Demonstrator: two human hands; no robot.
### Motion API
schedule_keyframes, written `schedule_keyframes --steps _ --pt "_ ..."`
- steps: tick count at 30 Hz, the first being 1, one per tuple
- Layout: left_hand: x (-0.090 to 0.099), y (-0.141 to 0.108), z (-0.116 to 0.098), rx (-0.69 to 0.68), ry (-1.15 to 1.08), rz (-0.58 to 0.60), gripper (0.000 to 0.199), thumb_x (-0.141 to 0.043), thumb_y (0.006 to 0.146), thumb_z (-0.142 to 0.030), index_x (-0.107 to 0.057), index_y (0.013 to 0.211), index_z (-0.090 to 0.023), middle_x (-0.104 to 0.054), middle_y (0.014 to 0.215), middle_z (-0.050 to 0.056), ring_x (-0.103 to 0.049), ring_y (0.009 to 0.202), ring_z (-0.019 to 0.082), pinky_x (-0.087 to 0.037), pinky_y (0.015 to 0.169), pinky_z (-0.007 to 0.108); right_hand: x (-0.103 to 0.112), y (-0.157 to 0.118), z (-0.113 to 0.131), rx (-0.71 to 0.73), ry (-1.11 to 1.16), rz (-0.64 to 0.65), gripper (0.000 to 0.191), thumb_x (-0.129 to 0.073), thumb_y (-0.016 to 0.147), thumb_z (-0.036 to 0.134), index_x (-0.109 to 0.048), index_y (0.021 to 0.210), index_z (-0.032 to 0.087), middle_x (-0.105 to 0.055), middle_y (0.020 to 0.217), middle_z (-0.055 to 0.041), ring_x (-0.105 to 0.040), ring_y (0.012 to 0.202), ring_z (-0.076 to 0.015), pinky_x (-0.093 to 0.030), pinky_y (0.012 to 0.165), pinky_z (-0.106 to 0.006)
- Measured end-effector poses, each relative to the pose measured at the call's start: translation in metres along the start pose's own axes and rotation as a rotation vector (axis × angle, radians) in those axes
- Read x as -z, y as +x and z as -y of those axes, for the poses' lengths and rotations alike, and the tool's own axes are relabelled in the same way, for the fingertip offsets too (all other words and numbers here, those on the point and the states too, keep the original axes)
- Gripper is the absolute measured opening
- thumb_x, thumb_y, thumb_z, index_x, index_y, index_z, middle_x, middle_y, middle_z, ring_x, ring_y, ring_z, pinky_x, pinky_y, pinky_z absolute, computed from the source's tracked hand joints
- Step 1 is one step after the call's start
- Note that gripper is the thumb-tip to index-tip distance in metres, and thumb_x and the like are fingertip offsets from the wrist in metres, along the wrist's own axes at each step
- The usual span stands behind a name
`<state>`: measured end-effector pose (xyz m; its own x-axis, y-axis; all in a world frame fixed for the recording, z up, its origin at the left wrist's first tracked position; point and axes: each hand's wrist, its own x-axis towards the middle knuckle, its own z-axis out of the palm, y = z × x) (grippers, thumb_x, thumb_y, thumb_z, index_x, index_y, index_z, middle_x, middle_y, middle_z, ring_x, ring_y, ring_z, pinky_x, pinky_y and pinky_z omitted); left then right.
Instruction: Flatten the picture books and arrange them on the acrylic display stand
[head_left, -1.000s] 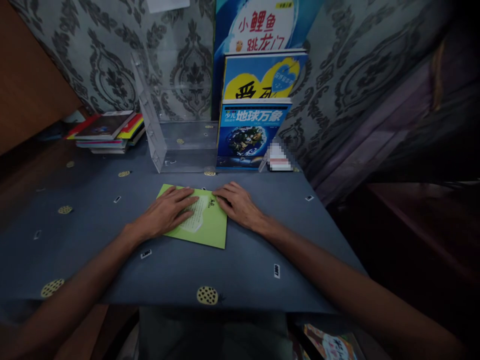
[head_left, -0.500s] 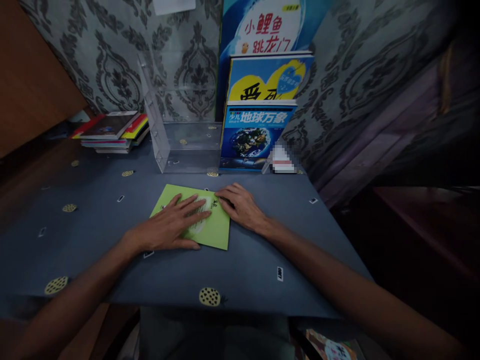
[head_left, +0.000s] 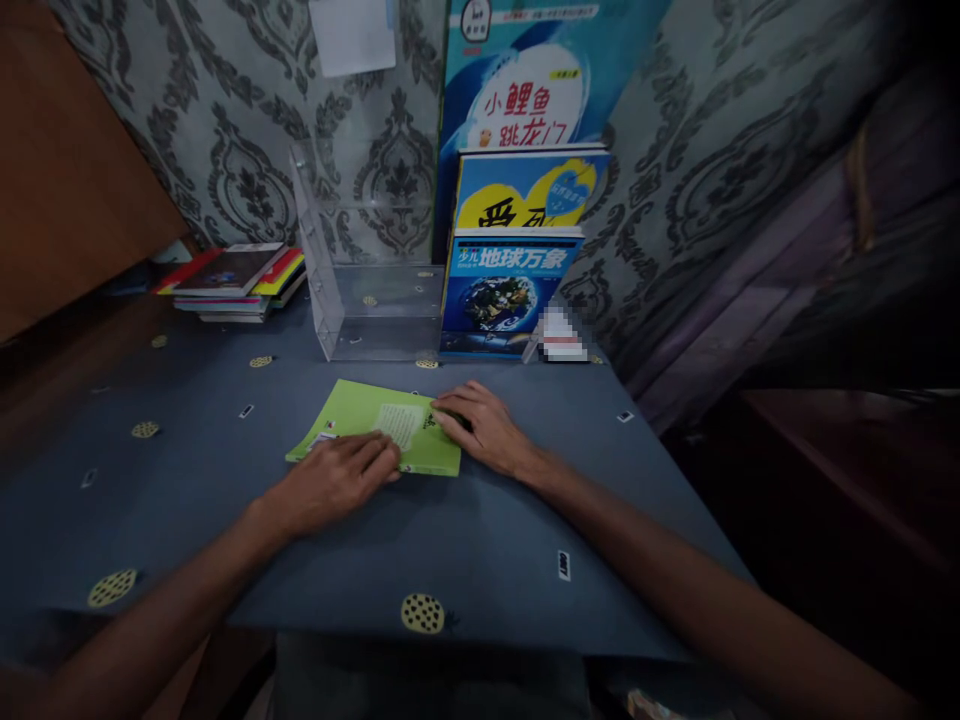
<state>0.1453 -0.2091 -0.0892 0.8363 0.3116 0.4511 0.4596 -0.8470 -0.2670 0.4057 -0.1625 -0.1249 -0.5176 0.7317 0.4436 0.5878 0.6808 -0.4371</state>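
A green book (head_left: pixel 360 405) lies on the dark blue patterned tablecloth, its near edge lifted a little off the cloth. Closed around that near edge is my left hand (head_left: pixel 337 478), fingers bent over the cover and the thumb mostly hidden. At the book's right side, my right hand (head_left: pixel 484 430) has its fingers bent together on the upper right corner, the fingertips touching the cover.
Behind the book stands a clear acrylic rack (head_left: pixel 322 290). Its right side holds a blue globe book (head_left: pixel 499 295), a yellow and blue book (head_left: pixel 517 190) and a tall teal book (head_left: pixel 547 60). A stack of books (head_left: pixel 232 285) lies back left.
My left hand has gone from lying spread on the cover to gripping the near edge, which has risen. My right hand stays at the right corner. The view has tilted up slightly.
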Motion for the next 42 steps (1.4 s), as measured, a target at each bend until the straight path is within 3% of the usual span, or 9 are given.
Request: schedule_keyframes --steps 6,9,12,19,24,28,33,39,42 --pt "0.014 0.007 0.012 0.366 -0.257 -0.045 0.029 -0.034 0.107 -0.029 -0.055 0.09 -0.021 -0.061 0.064 -0.004 -0.057 0.051 0.011 -0.039 0.052 0.022 0.009 0.002 0.001 -0.101 0.367 -0.053 0.067 -0.028 0.104 0.062 -0.078 0.092 0.019 -0.076 0.103 -0.0109 -0.069 0.103 -0.0251 -0.049 0.098 -0.044" --pt "0.021 0.012 0.016 0.575 -0.397 -0.046 0.028 -0.036 0.104 -0.032 -0.054 0.083 -0.022 -0.052 0.059 -0.006 -0.048 0.046 0.009 -0.036 0.052 0.021 0.009 0.002 0.001 -0.176 0.638 -0.105 0.063 -0.047 0.092 0.075 -0.078 0.091 0.02 -0.077 0.101 -0.0082 -0.07 0.103 -0.0267 -0.051 0.096 -0.042" --pt "0.028 0.02 0.018 0.716 -0.478 -0.077 0.03 -0.039 0.1 -0.037 -0.052 0.079 -0.022 -0.047 0.057 -0.007 -0.046 0.047 0.01 -0.035 0.051 0.021 0.005 0.003 0.001 -0.319 0.855 -0.135 0.049 -0.075 0.076 0.066 -0.078 0.095 0.022 -0.076 0.096 -0.0043 -0.071 0.093 -0.024 -0.055 0.087 -0.037" --pt "0.039 0.037 0.021 0.795 -0.522 -0.132 0.03 -0.043 0.096 -0.038 -0.053 0.073 -0.021 -0.047 0.056 -0.005 -0.046 0.05 0.01 -0.034 0.053 0.021 -0.004 0.009 0.001 -0.435 1.163 -0.304 0.063 -0.09 0.064 0.038 -0.07 0.122 0.027 -0.076 0.103 -0.0016 -0.071 0.093 -0.0182 -0.057 0.088 -0.034" --pt "0.044 0.05 0.025 0.84 -0.616 -0.281 0.035 -0.047 0.096 -0.038 -0.048 0.066 -0.021 -0.039 0.056 -0.005 -0.039 0.051 0.009 -0.032 0.051 0.021 -0.009 0.009 0.008 -0.504 1.257 -0.331 0.05 -0.094 0.057 0.044 -0.076 0.1 0.023 -0.078 0.098 -0.0038 -0.072 0.09 -0.0204 -0.058 0.086 -0.035" --pt "0.034 0.059 0.026 0.993 -0.93 -0.47 0.045 -0.058 0.091 -0.053 -0.043 0.062 -0.021 -0.042 0.054 -0.005 -0.04 0.051 0.009 -0.035 0.048 0.02 -0.006 0.007 0.014 -0.449 1.226 -0.211 0.041 -0.091 0.06 0.052 -0.078 0.084 0.021 -0.078 0.084 -0.0026 -0.071 0.079 -0.0187 -0.058 0.079 -0.034" --pt "0.0 0.057 0.029 1.273 -1.439 -0.636 0.044 -0.072 0.076 -0.061 -0.058 0.082 -0.02 -0.064 0.064 -0.001 -0.064 0.063 0.017 -0.053 0.057 0.027 0.003 0.006 0.019 -0.437 1.149 -0.122 0.041 -0.085 0.068 0.057 -0.074 0.073 0.018 -0.07 0.064 0.0003 -0.056 0.05 -0.0104 -0.045 0.047 -0.023" --pt "-0.03 0.033 0.034 1.49 -1.547 -0.449 0.029 -0.072 0.08 -0.034 -0.061 0.103 -0.019 -0.071 0.074 0.0 -0.07 0.064 0.017 -0.058 0.062 0.028 0.001 0.001 0.017 -0.601 1.185 -0.054 0.059 -0.085 0.07 0.051 -0.063 0.114 0.019 -0.071 0.066 0.002 -0.059 0.047 -0.0119 -0.043 0.04 -0.021" --pt "-0.031 0.023 0.037 1.534 -1.523 -0.235 0.053 -0.066 0.083 -0.029 -0.051 0.133 -0.023 -0.071 0.072 -0.002 -0.068 0.057 0.016 -0.056 0.053 0.026 0.0 -0.003 0.012 -0.692 1.143 0.01 0.07 -0.086 0.068 0.049 -0.056 0.124 0.018 -0.07 0.065 0.0023 -0.058 0.044 -0.0118 -0.041 0.037 -0.019"
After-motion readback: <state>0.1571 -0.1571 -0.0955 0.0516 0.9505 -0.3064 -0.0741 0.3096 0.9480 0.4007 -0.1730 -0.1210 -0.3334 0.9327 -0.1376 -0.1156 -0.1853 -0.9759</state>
